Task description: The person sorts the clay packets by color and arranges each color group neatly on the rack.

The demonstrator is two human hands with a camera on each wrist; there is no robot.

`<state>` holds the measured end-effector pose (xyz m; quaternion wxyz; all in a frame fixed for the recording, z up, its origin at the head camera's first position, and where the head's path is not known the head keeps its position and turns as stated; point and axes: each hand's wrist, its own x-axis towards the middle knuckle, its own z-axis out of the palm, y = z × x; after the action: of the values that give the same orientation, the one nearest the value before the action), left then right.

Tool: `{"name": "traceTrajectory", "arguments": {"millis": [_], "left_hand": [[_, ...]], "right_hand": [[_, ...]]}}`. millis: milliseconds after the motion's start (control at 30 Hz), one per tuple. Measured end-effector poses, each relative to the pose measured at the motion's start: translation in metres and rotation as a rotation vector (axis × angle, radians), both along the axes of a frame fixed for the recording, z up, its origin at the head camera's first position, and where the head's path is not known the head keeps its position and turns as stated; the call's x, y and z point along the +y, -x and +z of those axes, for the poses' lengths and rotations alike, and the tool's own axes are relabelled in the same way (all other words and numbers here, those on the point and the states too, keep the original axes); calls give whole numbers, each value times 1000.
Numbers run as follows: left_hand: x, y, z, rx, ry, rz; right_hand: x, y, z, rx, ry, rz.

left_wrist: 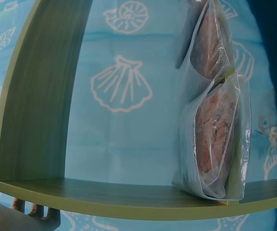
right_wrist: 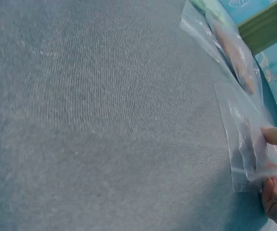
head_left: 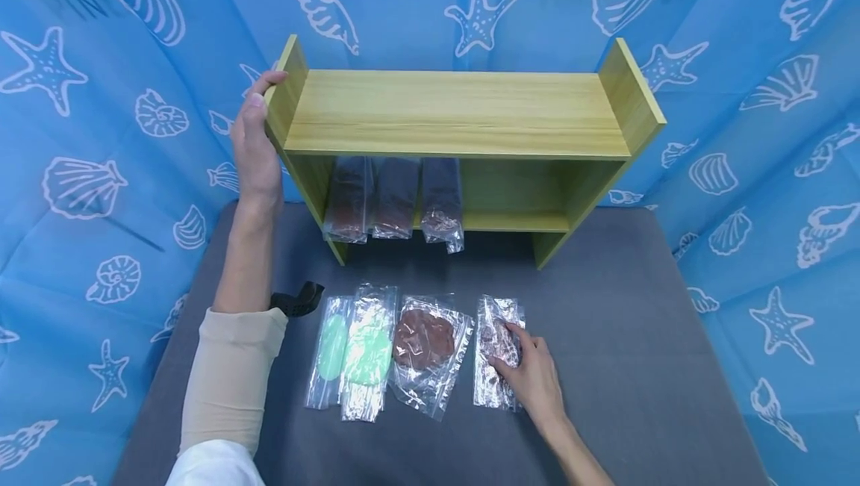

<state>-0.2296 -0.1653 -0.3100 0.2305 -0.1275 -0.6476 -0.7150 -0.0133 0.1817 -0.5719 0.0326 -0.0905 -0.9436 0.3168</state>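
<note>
On the left, my left hand (head_left: pixel 258 146) holds the side panel of a light wooden shelf (head_left: pixel 443 113), its fingertips over the panel's edge. In the left wrist view, its fingers (left_wrist: pixel 37 211) show beside the board's edge. My right hand (head_left: pixel 534 378) grips a clear plastic bag (head_left: pixel 489 389) on the grey table, thumb and fingers at opposite sides of its dark reddish contents. The right wrist view shows the bag (right_wrist: pixel 232 120) at the right edge, with the thumb on its film. Left of it lies a clear bag with a flat brown piece (head_left: pixel 423 340).
Two clear bags with pale green pieces (head_left: pixel 331 348) (head_left: pixel 369 355) lie farther left. Three bags with dark reddish contents (head_left: pixel 349 202) (head_left: pixel 395 198) (head_left: pixel 442 198) stand in the lower shelf compartment. A black strap (head_left: pixel 298 299) shows by the left forearm. A blue shell-patterned curtain (head_left: pixel 403 8) surrounds the grey table (head_left: pixel 638 366).
</note>
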Motion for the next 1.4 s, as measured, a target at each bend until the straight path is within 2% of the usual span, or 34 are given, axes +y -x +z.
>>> {"name": "traceTrajectory", "arguments": {"millis": [267, 433, 567, 667, 767, 867, 1000, 1100, 1233, 1400], "left_hand": [[-6, 14, -12, 19, 0, 0], [-7, 15, -13, 33, -2, 3], [-8, 14, -12, 12, -7, 9], [-8, 14, -12, 10, 0, 15], [-7, 15, -12, 9, -2, 11], [-7, 15, -12, 10, -7, 4], [-7, 15, -12, 23, -2, 8], [-6, 16, -12, 18, -2, 12], [-6, 15, -11, -3, -8, 9], [-1, 5, -4, -8, -6, 11]], "right_hand": [[-5, 2, 6, -64, -32, 1], [-8, 2, 9, -84, -37, -10], [-7, 2, 6, -61, -18, -5], [-4, 2, 2, -34, 43, 14], [-1, 2, 0, -49, 151, 23], [2, 3, -1, -81, 253, 4], [5, 3, -2, -54, 359, -19], [7, 3, -2, -13, 388, -35], [7, 2, 0, 20, 368, -60], [6, 2, 3, 47, 410, -85]]}}
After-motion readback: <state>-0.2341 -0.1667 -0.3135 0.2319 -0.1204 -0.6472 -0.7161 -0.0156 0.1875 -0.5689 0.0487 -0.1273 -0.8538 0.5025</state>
